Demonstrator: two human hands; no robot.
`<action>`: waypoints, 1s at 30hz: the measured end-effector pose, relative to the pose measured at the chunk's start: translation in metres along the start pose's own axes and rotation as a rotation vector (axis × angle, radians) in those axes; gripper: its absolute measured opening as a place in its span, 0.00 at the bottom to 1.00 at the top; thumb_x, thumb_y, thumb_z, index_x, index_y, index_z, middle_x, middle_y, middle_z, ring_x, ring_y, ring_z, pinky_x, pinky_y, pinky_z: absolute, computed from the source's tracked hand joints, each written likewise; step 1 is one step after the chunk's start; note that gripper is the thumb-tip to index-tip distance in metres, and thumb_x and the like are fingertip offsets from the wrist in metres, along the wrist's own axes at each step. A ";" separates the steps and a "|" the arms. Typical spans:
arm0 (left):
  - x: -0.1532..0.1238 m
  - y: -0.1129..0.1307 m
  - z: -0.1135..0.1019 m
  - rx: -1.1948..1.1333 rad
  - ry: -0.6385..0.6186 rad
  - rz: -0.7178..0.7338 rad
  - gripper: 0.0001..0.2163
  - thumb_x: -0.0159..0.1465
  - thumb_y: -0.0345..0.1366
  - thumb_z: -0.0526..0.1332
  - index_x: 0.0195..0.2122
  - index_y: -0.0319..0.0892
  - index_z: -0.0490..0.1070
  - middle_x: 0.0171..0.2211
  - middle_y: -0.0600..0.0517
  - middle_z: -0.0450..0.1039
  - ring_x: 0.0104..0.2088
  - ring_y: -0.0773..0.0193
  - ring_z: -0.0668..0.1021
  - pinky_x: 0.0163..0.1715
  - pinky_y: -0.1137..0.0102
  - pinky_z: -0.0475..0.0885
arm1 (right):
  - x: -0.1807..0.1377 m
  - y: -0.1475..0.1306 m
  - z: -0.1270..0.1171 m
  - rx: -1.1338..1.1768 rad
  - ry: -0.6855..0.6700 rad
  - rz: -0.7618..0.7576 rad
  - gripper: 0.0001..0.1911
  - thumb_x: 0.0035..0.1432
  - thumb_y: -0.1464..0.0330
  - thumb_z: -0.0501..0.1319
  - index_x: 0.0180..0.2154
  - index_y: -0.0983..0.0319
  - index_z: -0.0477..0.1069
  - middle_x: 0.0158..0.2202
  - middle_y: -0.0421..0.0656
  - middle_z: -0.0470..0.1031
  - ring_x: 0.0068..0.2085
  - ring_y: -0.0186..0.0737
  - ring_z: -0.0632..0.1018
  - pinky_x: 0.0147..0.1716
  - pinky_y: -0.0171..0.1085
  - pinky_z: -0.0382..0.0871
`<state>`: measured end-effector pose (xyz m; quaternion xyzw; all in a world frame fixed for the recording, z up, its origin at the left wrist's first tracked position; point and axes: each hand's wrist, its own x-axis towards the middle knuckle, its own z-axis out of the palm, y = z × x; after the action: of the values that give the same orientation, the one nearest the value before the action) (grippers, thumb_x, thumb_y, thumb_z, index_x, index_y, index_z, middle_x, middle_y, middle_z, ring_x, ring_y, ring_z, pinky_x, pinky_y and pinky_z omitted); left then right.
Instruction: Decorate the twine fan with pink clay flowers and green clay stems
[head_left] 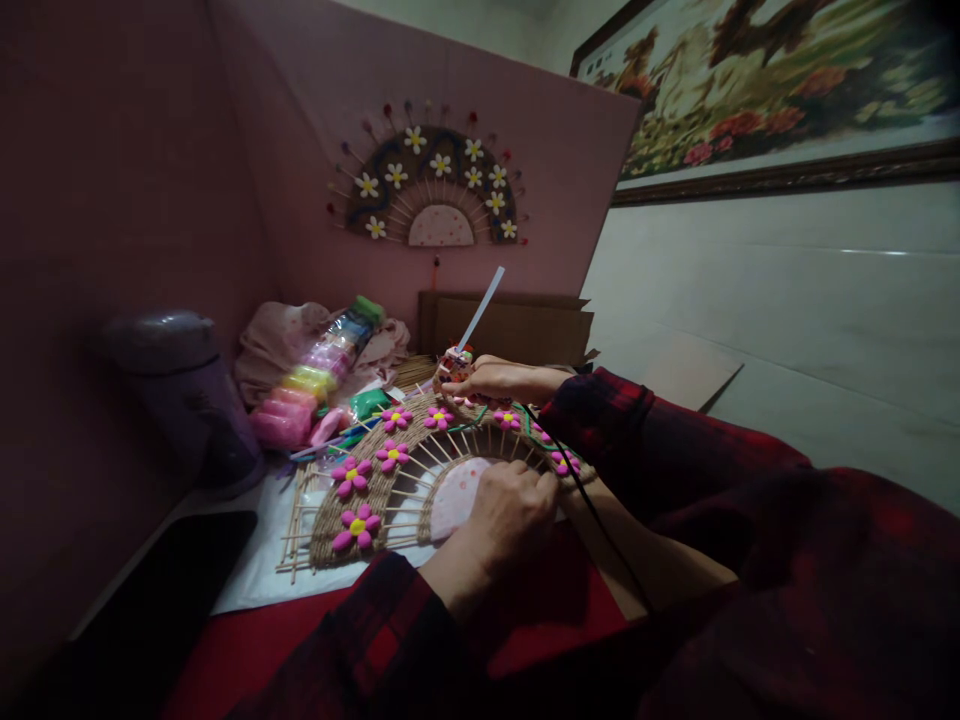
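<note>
A fan-shaped craft piece [375, 500] of wooden sticks and woven twine lies on a white sheet, with several pink clay flowers [358, 525] on it and a pale pink half-disc [459, 490] at its centre. My left hand [510, 515] rests closed on the piece beside the half-disc, fingers curled down. My right hand [495, 380] reaches across the far rim and grips a small colourful tool [452, 368] with a long white strip sticking up from it. A dark cord [585, 500] runs over my forearm.
A finished dark fan with white flowers [429, 190] hangs on the pink partition. Packs of coloured clay [307, 385] and a crumpled cloth lie at the back left, beside a purple rounded appliance [180, 390]. A cardboard box [517, 325] stands behind. A black phone [172, 590] lies near left.
</note>
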<state>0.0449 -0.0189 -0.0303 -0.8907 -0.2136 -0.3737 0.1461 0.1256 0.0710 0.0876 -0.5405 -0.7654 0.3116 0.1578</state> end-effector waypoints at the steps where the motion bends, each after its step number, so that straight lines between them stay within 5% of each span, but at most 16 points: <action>1: 0.000 0.000 0.000 -0.001 -0.004 -0.001 0.06 0.57 0.27 0.55 0.24 0.41 0.67 0.18 0.52 0.70 0.21 0.62 0.72 0.20 0.68 0.58 | 0.000 0.000 0.000 -0.007 -0.005 -0.006 0.26 0.49 0.46 0.59 0.22 0.63 0.63 0.16 0.35 0.58 0.17 0.27 0.59 0.14 0.30 0.52; 30: 0.001 0.001 -0.003 -0.024 -0.069 -0.011 0.06 0.57 0.27 0.55 0.25 0.41 0.68 0.21 0.51 0.73 0.24 0.62 0.74 0.22 0.68 0.62 | 0.004 -0.015 0.004 0.044 -0.066 0.043 0.27 0.49 0.46 0.61 0.20 0.63 0.60 0.15 0.34 0.57 0.15 0.26 0.57 0.13 0.30 0.50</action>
<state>0.0448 -0.0209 -0.0279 -0.9036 -0.2190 -0.3459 0.1259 0.1110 0.0698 0.0937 -0.5428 -0.7514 0.3491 0.1376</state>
